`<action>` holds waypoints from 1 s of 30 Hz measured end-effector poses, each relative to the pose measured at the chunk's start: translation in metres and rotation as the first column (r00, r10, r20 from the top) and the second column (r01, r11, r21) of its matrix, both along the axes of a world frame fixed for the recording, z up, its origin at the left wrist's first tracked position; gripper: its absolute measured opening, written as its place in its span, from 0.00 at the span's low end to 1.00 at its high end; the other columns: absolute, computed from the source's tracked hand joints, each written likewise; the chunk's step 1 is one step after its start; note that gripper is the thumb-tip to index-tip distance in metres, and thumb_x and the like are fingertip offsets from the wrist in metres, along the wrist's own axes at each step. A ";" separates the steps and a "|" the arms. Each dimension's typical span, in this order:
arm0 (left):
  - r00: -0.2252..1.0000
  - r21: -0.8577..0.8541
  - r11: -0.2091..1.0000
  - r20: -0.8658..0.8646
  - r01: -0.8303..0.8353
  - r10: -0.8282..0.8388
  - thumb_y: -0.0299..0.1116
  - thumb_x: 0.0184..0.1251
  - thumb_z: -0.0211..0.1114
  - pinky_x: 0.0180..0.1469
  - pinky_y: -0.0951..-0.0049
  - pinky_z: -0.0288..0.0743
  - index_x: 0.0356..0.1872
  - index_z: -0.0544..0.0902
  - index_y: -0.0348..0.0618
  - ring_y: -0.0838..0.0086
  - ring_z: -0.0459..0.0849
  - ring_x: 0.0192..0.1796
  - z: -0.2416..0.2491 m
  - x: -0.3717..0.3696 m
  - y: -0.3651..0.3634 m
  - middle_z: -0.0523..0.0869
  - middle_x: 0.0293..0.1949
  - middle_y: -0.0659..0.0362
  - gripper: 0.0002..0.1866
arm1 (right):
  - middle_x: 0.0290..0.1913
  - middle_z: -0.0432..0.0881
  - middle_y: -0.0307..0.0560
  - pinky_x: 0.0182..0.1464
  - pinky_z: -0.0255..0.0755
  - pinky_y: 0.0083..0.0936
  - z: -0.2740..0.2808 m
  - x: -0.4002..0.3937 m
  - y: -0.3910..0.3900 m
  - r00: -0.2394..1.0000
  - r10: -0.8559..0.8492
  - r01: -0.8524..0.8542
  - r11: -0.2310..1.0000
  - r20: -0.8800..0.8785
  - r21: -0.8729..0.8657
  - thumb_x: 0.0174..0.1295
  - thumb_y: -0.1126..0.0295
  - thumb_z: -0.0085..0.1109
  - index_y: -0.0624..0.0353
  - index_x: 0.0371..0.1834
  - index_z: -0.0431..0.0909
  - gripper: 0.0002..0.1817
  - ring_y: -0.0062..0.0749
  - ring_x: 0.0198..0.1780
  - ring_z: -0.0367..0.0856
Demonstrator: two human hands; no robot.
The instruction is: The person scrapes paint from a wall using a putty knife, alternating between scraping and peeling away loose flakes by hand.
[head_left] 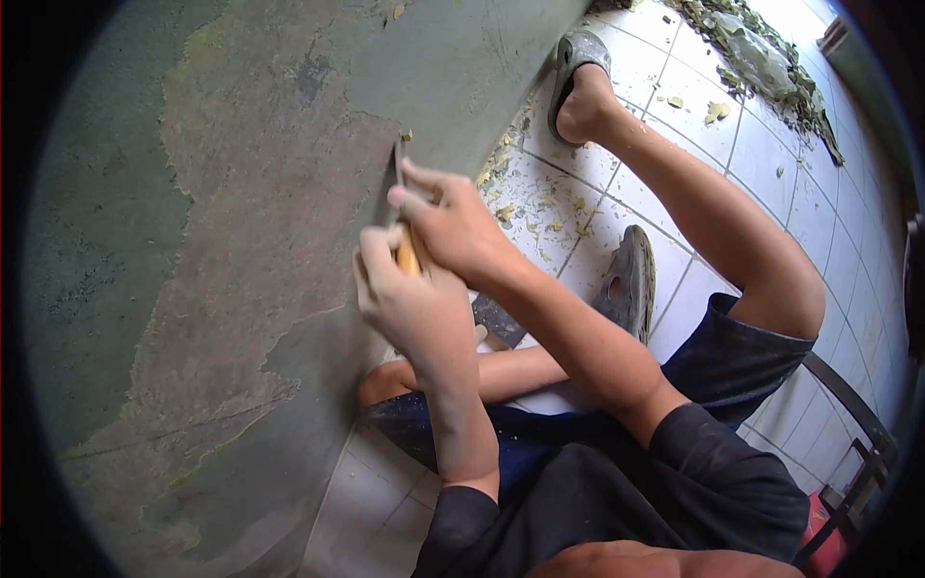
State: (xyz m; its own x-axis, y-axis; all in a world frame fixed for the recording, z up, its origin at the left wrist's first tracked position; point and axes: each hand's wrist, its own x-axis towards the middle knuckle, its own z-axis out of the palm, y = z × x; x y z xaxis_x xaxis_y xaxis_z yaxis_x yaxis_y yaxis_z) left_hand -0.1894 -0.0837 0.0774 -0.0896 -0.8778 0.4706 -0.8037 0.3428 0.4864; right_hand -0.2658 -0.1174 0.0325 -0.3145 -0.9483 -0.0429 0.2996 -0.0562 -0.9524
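My left hand (pixel 395 289) is wrapped round the yellow-orange handle of a scraper (pixel 409 254). Further up the same tool, my right hand (pixel 448 217) is closed about its shaft, thumb and forefinger near the narrow metal blade (pixel 398 159). The blade's tip touches the wall (pixel 270 212) at the edge of a bare brownish patch, where green-grey paint begins. A small flake (pixel 407 136) sits by the tip. My fingers hide much of the tool.
Paint chips (pixel 549 207) litter the white tiled floor (pixel 761 144). A flat dark-bladed tool (pixel 498 323) lies below my right forearm. Peeled scraps with clear plastic (pixel 766 58) are heaped at the upper right. My shoes (pixel 582 48) rest on the tiles; dark metal bars (pixel 853 405) stand at right.
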 end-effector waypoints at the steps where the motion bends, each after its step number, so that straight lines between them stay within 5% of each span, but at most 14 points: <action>1: 1.000 0.031 0.999 -0.004 0.021 -0.021 0.28 0.69 0.68 0.41 0.47 0.75 0.39 0.74 0.37 0.43 0.85 0.41 -0.007 -0.003 -0.009 0.81 0.36 0.46 0.10 | 0.61 0.85 0.69 0.50 0.80 0.28 0.004 -0.006 -0.003 0.995 -0.001 -0.008 0.997 0.103 0.079 0.77 0.67 0.59 0.81 0.77 0.62 0.34 0.28 0.48 0.85; 4: 0.998 0.025 0.998 0.005 0.056 -0.056 0.28 0.69 0.68 0.41 0.46 0.76 0.39 0.74 0.38 0.42 0.85 0.41 -0.003 -0.005 -0.008 0.82 0.37 0.46 0.10 | 0.72 0.76 0.74 0.60 0.78 0.29 0.001 -0.011 -0.004 0.956 0.059 -0.099 0.987 0.289 0.127 0.77 0.67 0.59 0.85 0.75 0.62 0.34 0.32 0.57 0.85; 6: 0.998 0.035 0.999 -0.069 0.009 -0.007 0.28 0.68 0.68 0.44 0.46 0.76 0.39 0.73 0.37 0.42 0.85 0.43 0.000 -0.005 0.001 0.82 0.39 0.44 0.10 | 0.60 0.86 0.66 0.49 0.81 0.27 0.001 -0.006 -0.004 1.000 0.002 -0.003 1.000 -0.032 -0.023 0.77 0.68 0.59 0.83 0.75 0.65 0.32 0.28 0.47 0.86; 10: 0.994 0.055 0.997 -0.090 0.061 -0.056 0.27 0.69 0.68 0.43 0.46 0.76 0.39 0.73 0.36 0.42 0.86 0.43 -0.013 -0.013 -0.011 0.82 0.39 0.44 0.10 | 0.42 0.87 0.41 0.37 0.76 0.20 -0.006 -0.018 -0.007 0.992 0.004 -0.008 0.999 0.127 0.033 0.79 0.67 0.61 0.77 0.80 0.61 0.34 0.16 0.36 0.78; 12: 0.987 0.042 0.999 -0.160 -0.016 0.023 0.23 0.66 0.67 0.45 0.52 0.76 0.38 0.77 0.36 0.44 0.86 0.41 -0.007 -0.014 0.000 0.85 0.35 0.44 0.07 | 0.38 0.86 0.40 0.36 0.76 0.20 -0.008 -0.007 -0.005 0.990 0.009 -0.008 1.000 0.139 -0.013 0.79 0.66 0.60 0.77 0.81 0.59 0.35 0.16 0.34 0.79; 13: 0.986 0.061 0.998 -0.166 -0.023 0.033 0.23 0.66 0.67 0.45 0.52 0.76 0.38 0.76 0.35 0.45 0.86 0.41 -0.011 -0.011 -0.001 0.85 0.35 0.43 0.07 | 0.42 0.87 0.44 0.38 0.77 0.21 -0.022 -0.006 -0.012 0.996 -0.025 0.020 0.998 -0.081 -0.063 0.80 0.66 0.59 0.76 0.81 0.59 0.35 0.17 0.36 0.80; 18: 0.990 0.056 0.996 -0.128 0.070 -0.062 0.27 0.67 0.70 0.43 0.48 0.78 0.38 0.74 0.36 0.43 0.87 0.42 -0.024 -0.023 -0.020 0.83 0.38 0.44 0.11 | 0.50 0.88 0.48 0.47 0.78 0.22 -0.013 -0.026 -0.018 0.995 -0.086 0.085 0.996 0.042 0.017 0.79 0.66 0.60 0.76 0.79 0.63 0.33 0.17 0.45 0.80; 20: 0.979 -0.031 1.000 -0.205 0.001 -0.007 0.22 0.64 0.69 0.43 0.55 0.77 0.38 0.76 0.35 0.50 0.87 0.38 -0.017 -0.021 -0.002 0.85 0.35 0.45 0.08 | 0.76 0.71 0.73 0.61 0.79 0.30 -0.006 -0.021 -0.004 0.998 0.022 -0.024 0.999 -0.060 -0.033 0.76 0.68 0.60 0.83 0.75 0.64 0.33 0.39 0.64 0.84; 22: 0.982 0.014 0.999 -0.184 -0.029 0.031 0.22 0.65 0.69 0.44 0.55 0.78 0.38 0.76 0.35 0.50 0.86 0.39 -0.022 -0.017 -0.007 0.85 0.35 0.44 0.08 | 0.73 0.75 0.73 0.60 0.80 0.29 0.006 -0.024 -0.002 0.993 0.050 -0.051 0.999 -0.106 -0.008 0.76 0.68 0.60 0.82 0.75 0.64 0.32 0.38 0.63 0.84; 24: 0.959 0.000 1.000 -0.282 0.026 -0.025 0.23 0.63 0.72 0.43 0.56 0.78 0.37 0.76 0.35 0.53 0.87 0.36 -0.036 -0.022 -0.022 0.85 0.33 0.46 0.10 | 0.68 0.79 0.75 0.65 0.76 0.31 0.010 -0.029 -0.006 0.994 0.027 -0.037 0.995 0.103 0.094 0.76 0.68 0.59 0.79 0.76 0.65 0.32 0.39 0.65 0.83; 25: 0.976 0.015 0.999 -0.217 0.031 -0.028 0.22 0.63 0.72 0.44 0.58 0.79 0.37 0.77 0.35 0.55 0.88 0.38 -0.035 -0.025 -0.023 0.86 0.34 0.45 0.10 | 0.52 0.90 0.68 0.56 0.80 0.32 0.001 -0.031 -0.009 0.995 -0.001 -0.009 0.994 0.099 0.108 0.76 0.68 0.60 0.77 0.77 0.66 0.32 0.33 0.52 0.87; 26: 0.976 0.008 1.000 -0.218 0.029 -0.027 0.22 0.63 0.72 0.44 0.58 0.79 0.37 0.77 0.35 0.55 0.88 0.38 -0.032 -0.024 -0.019 0.86 0.34 0.45 0.10 | 0.52 0.90 0.68 0.56 0.80 0.32 -0.006 -0.026 -0.011 0.995 0.002 -0.011 0.995 0.097 0.101 0.76 0.68 0.60 0.77 0.77 0.66 0.32 0.33 0.52 0.87; 28: 0.971 -0.039 0.999 -0.241 -0.013 0.003 0.22 0.65 0.70 0.45 0.59 0.79 0.38 0.77 0.34 0.55 0.88 0.40 -0.027 -0.021 -0.001 0.86 0.36 0.44 0.09 | 0.40 0.86 0.42 0.38 0.75 0.21 -0.017 -0.018 -0.006 0.974 -0.087 0.053 0.986 -0.210 -0.161 0.77 0.66 0.62 0.73 0.80 0.64 0.34 0.14 0.38 0.75; 30: 0.966 0.041 0.999 -0.256 -0.026 0.035 0.22 0.67 0.68 0.46 0.60 0.79 0.39 0.77 0.34 0.54 0.88 0.41 -0.029 -0.021 -0.002 0.86 0.36 0.44 0.07 | 0.37 0.85 0.42 0.35 0.74 0.20 -0.004 -0.024 -0.001 0.985 0.057 -0.062 0.998 -0.165 -0.024 0.77 0.66 0.62 0.73 0.80 0.64 0.34 0.14 0.36 0.75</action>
